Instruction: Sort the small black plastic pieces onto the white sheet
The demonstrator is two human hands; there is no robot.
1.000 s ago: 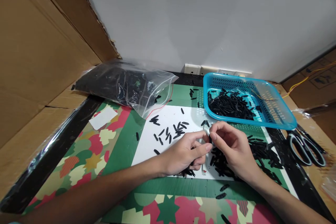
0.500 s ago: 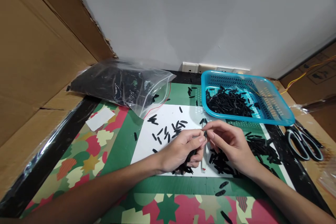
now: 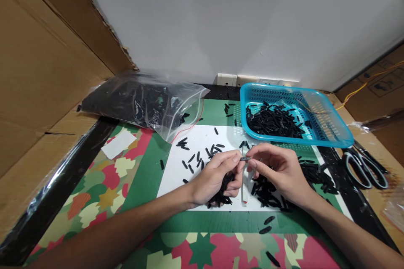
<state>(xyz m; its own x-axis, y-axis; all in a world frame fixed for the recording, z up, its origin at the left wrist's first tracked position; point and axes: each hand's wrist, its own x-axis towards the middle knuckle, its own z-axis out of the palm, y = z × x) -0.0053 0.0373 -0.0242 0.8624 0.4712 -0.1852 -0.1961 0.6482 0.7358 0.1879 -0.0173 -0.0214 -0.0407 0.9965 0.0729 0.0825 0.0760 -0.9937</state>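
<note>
Above the white sheet (image 3: 176, 185), both hands meet at one small, narrow black piece (image 3: 245, 159), held level between them. My left hand (image 3: 217, 176) pinches its left end between thumb and forefinger, and its curled lower fingers hold a bunch of similar black pieces (image 3: 224, 189). My right hand (image 3: 277, 168) has thumb and forefinger closed at the piece's right end. A thin whitish strip (image 3: 244, 193) with a red mark lies on the sheet below the fingertips. More black pieces lie in a heap (image 3: 267, 195) under my right hand and scattered (image 3: 197, 159) left of centre.
A blue basket (image 3: 296, 139) at the back right holds many black pieces. To the back left lies a clear zip bag (image 3: 142, 101) full of dark contents. Scissors (image 3: 362, 170) rest at the right edge. A cardboard wall (image 3: 47, 42) rises on the left, with a paper scrap (image 3: 119, 144) nearby.
The small black piece at my fingertips has turned from roughly upright to level. My hands have shifted slightly, and the whole view has moved a little.
</note>
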